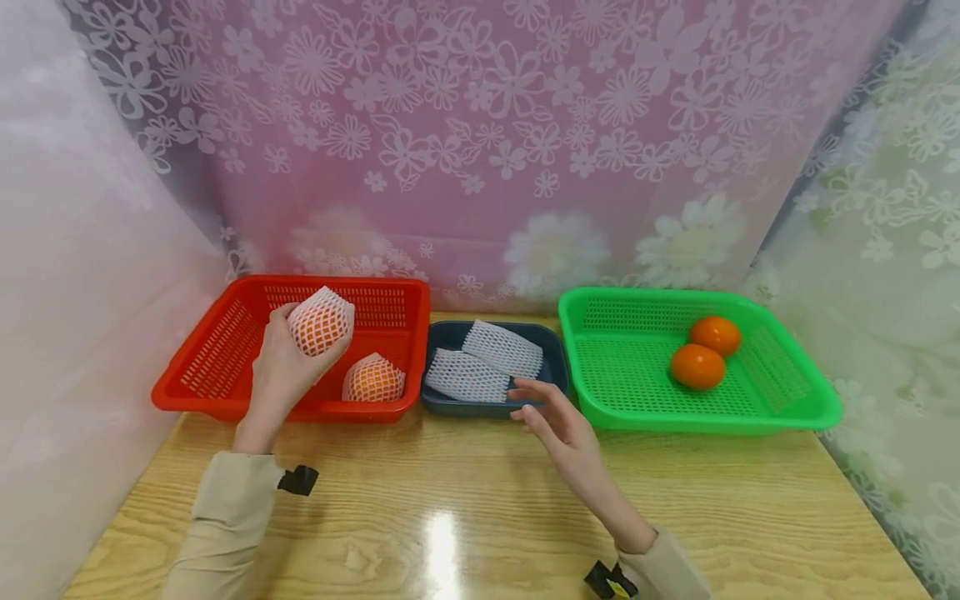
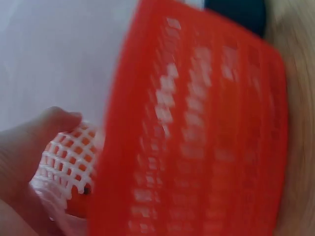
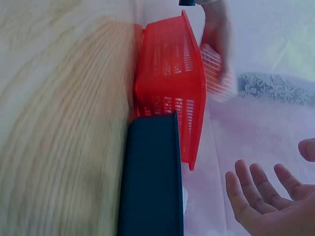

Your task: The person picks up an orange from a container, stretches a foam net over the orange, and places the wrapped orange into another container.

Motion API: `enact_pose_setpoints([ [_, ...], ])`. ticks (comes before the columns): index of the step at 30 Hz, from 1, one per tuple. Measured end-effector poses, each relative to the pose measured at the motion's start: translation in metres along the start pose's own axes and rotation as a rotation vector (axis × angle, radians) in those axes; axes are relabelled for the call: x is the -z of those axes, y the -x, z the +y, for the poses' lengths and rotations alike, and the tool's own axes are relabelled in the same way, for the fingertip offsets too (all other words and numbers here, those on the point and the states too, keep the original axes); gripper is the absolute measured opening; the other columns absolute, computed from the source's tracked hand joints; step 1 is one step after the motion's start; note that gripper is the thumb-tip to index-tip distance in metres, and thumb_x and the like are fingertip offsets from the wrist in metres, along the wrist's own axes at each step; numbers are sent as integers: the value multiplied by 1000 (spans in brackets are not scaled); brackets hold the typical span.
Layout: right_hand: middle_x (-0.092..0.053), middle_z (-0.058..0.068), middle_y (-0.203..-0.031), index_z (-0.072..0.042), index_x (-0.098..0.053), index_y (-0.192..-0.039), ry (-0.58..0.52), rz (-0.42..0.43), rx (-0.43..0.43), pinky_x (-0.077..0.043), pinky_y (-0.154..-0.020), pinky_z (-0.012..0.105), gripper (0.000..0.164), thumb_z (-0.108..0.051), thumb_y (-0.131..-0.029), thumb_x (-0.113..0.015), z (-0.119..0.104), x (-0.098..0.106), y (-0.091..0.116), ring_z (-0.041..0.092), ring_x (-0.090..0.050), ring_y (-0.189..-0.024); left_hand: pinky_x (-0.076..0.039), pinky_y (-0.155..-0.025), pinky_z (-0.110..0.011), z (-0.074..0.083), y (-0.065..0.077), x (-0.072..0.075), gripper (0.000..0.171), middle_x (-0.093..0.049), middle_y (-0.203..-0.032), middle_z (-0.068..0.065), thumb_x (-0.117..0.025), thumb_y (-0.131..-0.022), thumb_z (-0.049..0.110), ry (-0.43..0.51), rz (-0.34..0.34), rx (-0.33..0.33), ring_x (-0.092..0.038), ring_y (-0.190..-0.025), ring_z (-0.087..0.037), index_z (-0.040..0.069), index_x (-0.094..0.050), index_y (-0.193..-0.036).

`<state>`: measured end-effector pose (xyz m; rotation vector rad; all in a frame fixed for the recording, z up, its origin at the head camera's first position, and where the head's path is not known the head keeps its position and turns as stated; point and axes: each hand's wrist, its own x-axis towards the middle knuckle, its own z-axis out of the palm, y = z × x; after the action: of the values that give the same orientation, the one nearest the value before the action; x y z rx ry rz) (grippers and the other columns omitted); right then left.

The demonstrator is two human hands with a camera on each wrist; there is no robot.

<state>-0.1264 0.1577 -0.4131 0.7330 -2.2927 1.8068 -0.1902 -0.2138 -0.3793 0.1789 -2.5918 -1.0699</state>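
Observation:
My left hand (image 1: pixel 288 362) grips an orange fruit in a white foam net (image 1: pixel 321 323), over the red basket (image 1: pixel 187 398). In the left wrist view the thumb lies along the netted fruit (image 2: pixel 71 156), and a bare orange patch shows through the net's opening. Inside the red basket, at its front right, sits another netted fruit (image 1: pixel 373 380). My right hand (image 1: pixel 566 437) is empty, its fingers loosely bent, close to the front right corner of the dark blue tray (image 1: pixel 555 350). Two flat white foam nets (image 1: pixel 504 348) lie in that tray.
To the right stands a green basket (image 1: pixel 622 367) with two bare orange fruits (image 1: pixel 697 367) in its right half. All three containers line up along the back of the wooden table (image 1: pixel 375 500). Flowered curtains (image 1: pixel 480 150) hang behind and at the sides.

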Motion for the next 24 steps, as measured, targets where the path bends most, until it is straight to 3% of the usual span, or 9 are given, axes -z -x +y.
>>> enact_pose_setpoints([
  [5,-64,20,-126,-8,-56,-137,31,32,-2,-57,-87,30,32,-6,-105,-53,0,7,1,12,-69,-103,-45,-91,-66,-21,-12,3,98,-44,-130,-36,-70,-89,52,-146,-186,111,-50,-111,-52,-5,-19,-151],
  [9,-66,17,-125,-9,-57,-136,53,43,-14,-58,-88,37,32,-7,-105,-54,0,11,1,12,-69,-102,-45,-89,-66,-29,-16,-1,98,-41,-129,-40,-69,-89,51,-248,-307,183,-50,-107,-59,-7,-19,-149],
  [12,-65,18,-124,-7,-57,-135,61,47,-14,-58,-87,39,31,-6,-105,-54,1,13,1,17,-69,-101,-47,-87,-65,-30,-17,-4,98,-40,-129,-41,-69,-88,52,-320,-376,196,-51,-104,-59,-9,-19,-147],
  [16,-65,21,-124,-3,-56,-135,53,59,-15,-58,-84,33,31,-7,-105,-54,1,16,-1,22,-69,-100,-47,-89,-65,-30,-18,-5,102,-40,-134,-43,-66,-89,57,-396,-469,192,-51,-108,-58,-13,-18,-147],
  [19,-64,20,-125,0,-55,-136,47,63,-19,-58,-84,32,31,-7,-105,-54,2,19,-2,19,-69,-101,-46,-91,-66,-31,-18,-5,107,-40,-137,-44,-62,-90,62,-422,-527,201,-50,-113,-59,-14,-16,-149],
  [24,-64,19,-126,-2,-56,-135,67,87,3,-57,-84,29,31,-4,-104,-54,1,32,-4,12,-68,-102,-48,-88,-65,-31,-18,-5,110,-41,-139,-44,-55,-92,70,-429,-553,191,-54,-110,-57,-11,-14,-153],
])
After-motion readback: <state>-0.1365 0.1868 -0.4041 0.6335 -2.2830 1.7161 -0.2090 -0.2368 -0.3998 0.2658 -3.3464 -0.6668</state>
